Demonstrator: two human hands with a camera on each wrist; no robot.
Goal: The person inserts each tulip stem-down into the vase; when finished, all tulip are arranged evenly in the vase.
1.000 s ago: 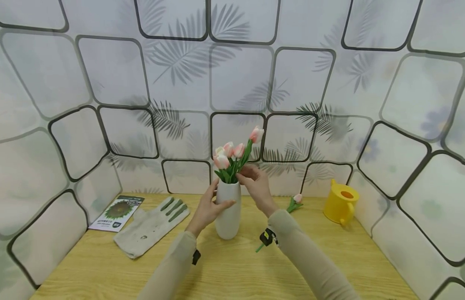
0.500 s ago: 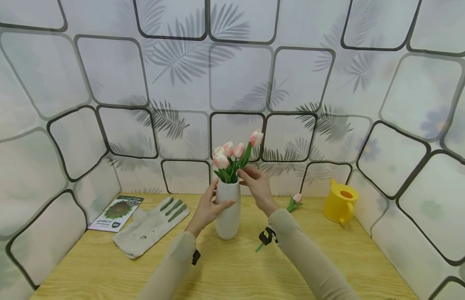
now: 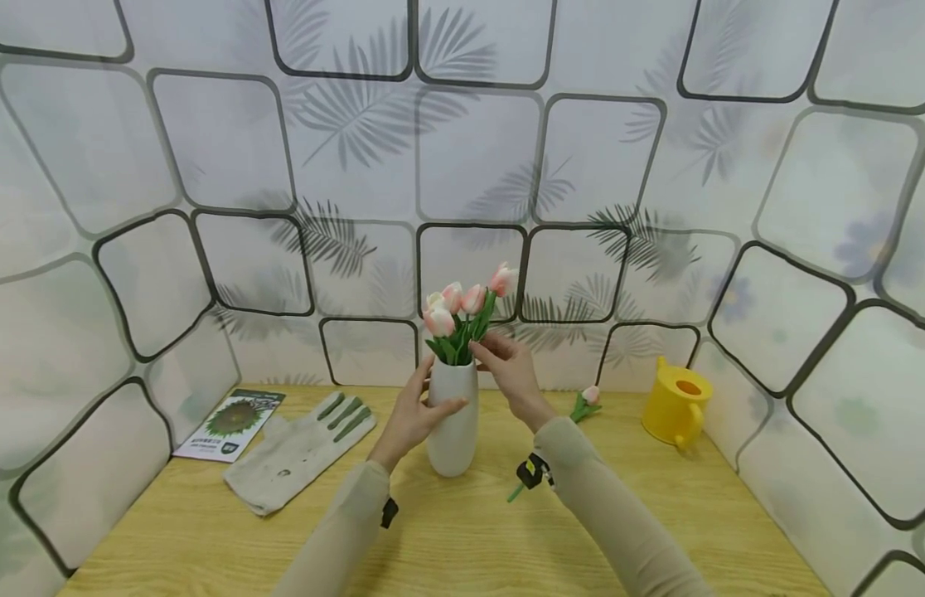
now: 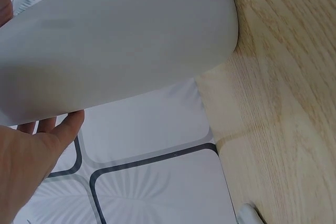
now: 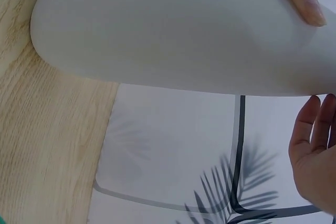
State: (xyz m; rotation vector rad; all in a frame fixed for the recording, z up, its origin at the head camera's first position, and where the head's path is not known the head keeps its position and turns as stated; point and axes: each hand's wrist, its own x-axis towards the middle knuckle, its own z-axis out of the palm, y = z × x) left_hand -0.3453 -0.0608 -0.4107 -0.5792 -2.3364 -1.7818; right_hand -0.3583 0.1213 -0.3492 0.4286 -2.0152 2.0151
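A white vase [image 3: 453, 427] stands upright on the table, holding several pink-and-white tulips [image 3: 440, 322]. My left hand [image 3: 416, 414] grips the vase from its left side, thumb across the front. At the vase's mouth, my right hand [image 3: 513, 373] pinches the stem of the rightmost tulip [image 3: 503, 280], which leans right and stands above the others. The vase's body [image 4: 131, 40] fills the left wrist view, with the left hand [image 4: 29, 161] at its side. In the right wrist view, the right hand [image 5: 317, 156] is beside the vase's upper part; the pinched stem is out of sight.
Another tulip [image 3: 591, 396] lies on the wooden table [image 3: 462, 547], its stem partly under the right forearm. A yellow watering can [image 3: 675, 406] stands at the right. Left of the vase lie a gardening glove [image 3: 302, 460] and a sunflower seed packet [image 3: 231, 423]. Patterned walls enclose the table.
The rightmost tulip has sunk a little lower and shifted slightly left. My right hand stays at the vase's mouth, and my left hand keeps its hold on the vase.
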